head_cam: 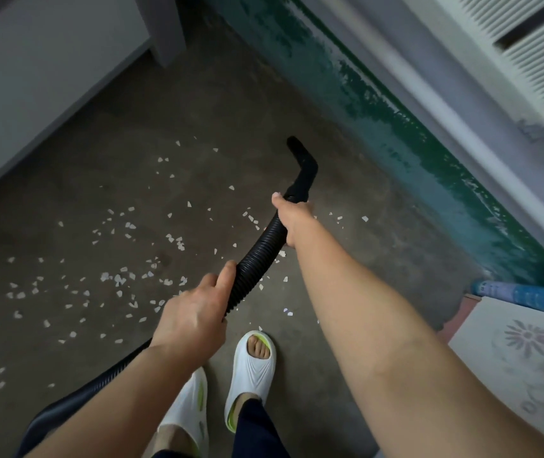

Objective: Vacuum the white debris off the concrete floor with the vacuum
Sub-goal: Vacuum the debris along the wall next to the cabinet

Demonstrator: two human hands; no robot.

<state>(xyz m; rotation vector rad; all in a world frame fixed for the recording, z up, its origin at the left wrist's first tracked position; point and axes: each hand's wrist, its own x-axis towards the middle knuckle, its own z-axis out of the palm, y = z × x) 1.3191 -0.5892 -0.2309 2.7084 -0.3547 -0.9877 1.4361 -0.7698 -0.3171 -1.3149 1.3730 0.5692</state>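
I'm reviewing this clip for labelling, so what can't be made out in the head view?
Vacuum body: out of frame, head view; the hose leaves at the bottom-left edge.
Nozzle mouth: dark and turned away; floor contact unclear.
Right hand: fingers hidden under the hose.
White debris: left-edge pieces blurred and cut off.

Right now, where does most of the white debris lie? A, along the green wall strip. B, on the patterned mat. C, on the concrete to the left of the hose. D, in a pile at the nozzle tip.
C: the white debris is scattered over the concrete floor left of the black hose that the left hand and right hand grip; only a few bits lie to its right.
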